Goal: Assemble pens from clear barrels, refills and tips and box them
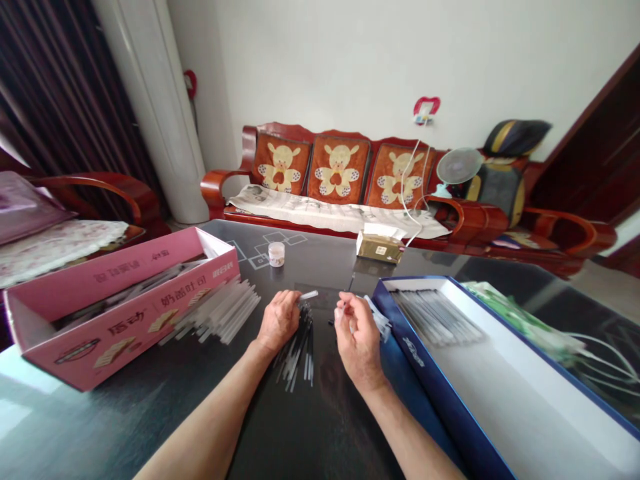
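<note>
My left hand (pixel 280 321) is closed, with the pale end of a thin translucent tube (pixel 309 295) sticking out past its fingers to the right. My right hand (pixel 358 339) is pinched, fingertips up; a small dark bit shows at them, too small to name. Between the hands, partly behind my left fingers, lies a loose pile of thin clear tubes with black ends (pixel 299 357). Left of my left hand rests a bundle of whitish translucent tubes (pixel 223 312) against the pink box (pixel 165 313). Small pale plastic pieces (pixel 381 321) lie just right of my right hand.
A blue-rimmed white box (pixel 520 393) on the right holds a row of black-ended tubes (pixel 435 317). Beyond it lies a green-and-white plastic bag (pixel 520 313). A small white jar (pixel 276 255) and a tissue box (pixel 380 248) stand farther back on the dark table (pixel 300 433).
</note>
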A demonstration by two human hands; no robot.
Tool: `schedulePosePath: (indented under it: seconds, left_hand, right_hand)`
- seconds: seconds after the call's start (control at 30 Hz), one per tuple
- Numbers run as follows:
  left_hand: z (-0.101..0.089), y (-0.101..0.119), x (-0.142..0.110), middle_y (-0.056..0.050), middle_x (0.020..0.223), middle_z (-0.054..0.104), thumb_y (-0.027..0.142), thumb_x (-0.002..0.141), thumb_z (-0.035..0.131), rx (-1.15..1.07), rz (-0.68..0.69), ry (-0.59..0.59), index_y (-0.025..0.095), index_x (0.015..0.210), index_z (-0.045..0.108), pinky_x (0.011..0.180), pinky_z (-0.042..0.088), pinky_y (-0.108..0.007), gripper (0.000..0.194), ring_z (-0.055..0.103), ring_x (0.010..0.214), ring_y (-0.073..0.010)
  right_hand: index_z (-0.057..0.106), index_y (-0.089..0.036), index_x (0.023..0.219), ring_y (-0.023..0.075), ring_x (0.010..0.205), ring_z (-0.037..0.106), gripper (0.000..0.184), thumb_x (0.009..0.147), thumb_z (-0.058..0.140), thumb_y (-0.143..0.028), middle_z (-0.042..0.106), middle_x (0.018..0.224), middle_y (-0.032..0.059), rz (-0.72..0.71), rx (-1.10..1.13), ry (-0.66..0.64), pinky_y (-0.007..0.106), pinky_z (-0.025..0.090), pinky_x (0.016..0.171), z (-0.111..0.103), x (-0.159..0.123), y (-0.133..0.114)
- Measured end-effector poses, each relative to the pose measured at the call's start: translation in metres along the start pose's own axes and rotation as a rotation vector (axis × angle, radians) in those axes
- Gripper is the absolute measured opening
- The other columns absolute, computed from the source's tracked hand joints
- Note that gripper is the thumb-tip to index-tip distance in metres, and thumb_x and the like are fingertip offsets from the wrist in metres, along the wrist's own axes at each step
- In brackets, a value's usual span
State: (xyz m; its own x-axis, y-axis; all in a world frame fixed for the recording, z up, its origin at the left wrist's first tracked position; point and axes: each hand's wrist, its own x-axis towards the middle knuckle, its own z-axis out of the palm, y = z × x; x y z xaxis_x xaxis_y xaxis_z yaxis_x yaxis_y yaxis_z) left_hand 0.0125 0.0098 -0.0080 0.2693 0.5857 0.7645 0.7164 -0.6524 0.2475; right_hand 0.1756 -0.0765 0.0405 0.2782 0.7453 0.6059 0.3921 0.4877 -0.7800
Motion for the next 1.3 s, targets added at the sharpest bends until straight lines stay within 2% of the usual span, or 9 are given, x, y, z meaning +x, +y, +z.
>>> schedulePosePath:
  seconds: [0.07, 0.17, 0.37, 0.6, 0.8, 0.97, 1.07, 1.17, 1.3]
  left_hand:
    - [0.0, 0.0, 0.0, -0.004, 0.075, 0.06, 0.002, 0.077, 0.041, 0.003, -0.017, -0.011, 0.018, 0.087, 0.056, 0.071, 0.047, -0.029, 0.024, 0.055, 0.073, -0.0182]
    - [-0.001, -0.001, 0.0, -0.003, 0.073, 0.059, 0.001, 0.074, 0.04, 0.024, -0.057, -0.026, 0.019, 0.081, 0.055, 0.07, 0.047, -0.029, 0.024, 0.054, 0.071, -0.0186]
    - [-0.003, -0.001, 0.002, -0.004, 0.074, 0.06, 0.002, 0.073, 0.04, 0.065, -0.104, -0.068, 0.019, 0.079, 0.055, 0.073, 0.047, -0.031, 0.023, 0.055, 0.073, -0.0195]
    - [-0.004, 0.003, 0.002, -0.004, 0.073, 0.059, 0.003, 0.075, 0.039, 0.05, -0.087, -0.095, 0.019, 0.079, 0.056, 0.072, 0.047, -0.03, 0.024, 0.054, 0.073, -0.0185]
    - [-0.013, 0.015, 0.005, -0.004, 0.08, 0.063, 0.007, 0.083, 0.039, -0.097, 0.045, -0.134, 0.018, 0.094, 0.06, 0.074, 0.049, -0.029, 0.026, 0.057, 0.075, -0.0167]
    - [-0.018, 0.036, 0.007, -0.005, 0.088, 0.067, 0.025, 0.093, 0.043, -0.151, 0.088, -0.139, 0.019, 0.112, 0.057, 0.075, 0.05, -0.025, 0.025, 0.062, 0.081, -0.0152]
    - [-0.016, 0.041, 0.005, -0.005, 0.098, 0.069, 0.028, 0.095, 0.042, -0.124, 0.039, -0.066, 0.019, 0.121, 0.054, 0.074, 0.051, -0.022, 0.03, 0.065, 0.086, -0.0137]
    - [-0.012, 0.038, 0.004, -0.005, 0.096, 0.07, 0.029, 0.096, 0.041, -0.024, -0.045, 0.024, 0.019, 0.132, 0.047, 0.07, 0.05, -0.02, 0.038, 0.066, 0.08, -0.0127]
    - [-0.01, 0.033, 0.004, -0.003, 0.087, 0.07, 0.026, 0.096, 0.039, 0.038, -0.064, 0.015, 0.022, 0.133, 0.048, 0.066, 0.048, -0.017, 0.038, 0.065, 0.076, -0.0112]
  right_hand:
    - [0.061, -0.018, 0.106, 0.016, 0.079, 0.063, 0.026, 0.089, 0.05, -0.035, 0.063, 0.089, 0.0055, 0.095, 0.075, 0.076, 0.031, 0.055, 0.072, 0.005, 0.012, 0.002]
    - [0.063, -0.018, 0.102, 0.015, 0.077, 0.063, 0.032, 0.09, 0.048, -0.044, 0.065, 0.096, 0.0069, 0.204, 0.185, 0.182, 0.03, 0.055, 0.067, 0.008, 0.023, 0.012]
    - [0.062, -0.018, 0.096, 0.0157, 0.077, 0.067, 0.031, 0.089, 0.051, -0.047, 0.067, 0.092, 0.0056, 0.248, 0.428, 0.155, 0.031, 0.057, 0.067, 0.01, 0.025, 0.025]
    - [0.061, -0.017, 0.095, 0.0155, 0.075, 0.068, 0.032, 0.089, 0.051, -0.047, 0.067, 0.091, 0.0061, 0.247, 0.397, 0.097, 0.031, 0.058, 0.067, 0.013, 0.022, 0.024]
    - [0.066, -0.018, 0.096, 0.0173, 0.083, 0.066, 0.034, 0.088, 0.051, -0.047, 0.067, 0.102, 0.0089, 0.203, 0.21, -0.088, 0.03, 0.058, 0.066, 0.013, 0.017, 0.024]
    - [0.068, -0.021, 0.103, 0.0209, 0.1, 0.063, 0.032, 0.084, 0.057, -0.044, 0.065, 0.109, 0.0085, 0.138, 0.122, -0.218, 0.031, 0.056, 0.076, 0.013, 0.017, 0.015]
    - [0.06, -0.019, 0.117, 0.0201, 0.091, 0.065, 0.043, 0.086, 0.051, -0.048, 0.066, 0.108, 0.0099, 0.246, 0.1, -0.147, 0.029, 0.055, 0.066, 0.001, 0.029, 0.018]
    - [0.066, -0.017, 0.103, 0.0182, 0.08, 0.064, 0.034, 0.085, 0.05, -0.042, 0.068, 0.097, 0.0081, 0.18, -0.123, -0.041, 0.03, 0.052, 0.067, -0.017, 0.043, 0.028]
    - [0.07, -0.02, 0.085, 0.0152, 0.073, 0.062, 0.015, 0.08, 0.056, -0.024, 0.067, 0.086, 0.0033, -0.034, -0.432, -0.225, 0.03, 0.049, 0.074, -0.028, 0.047, 0.038]
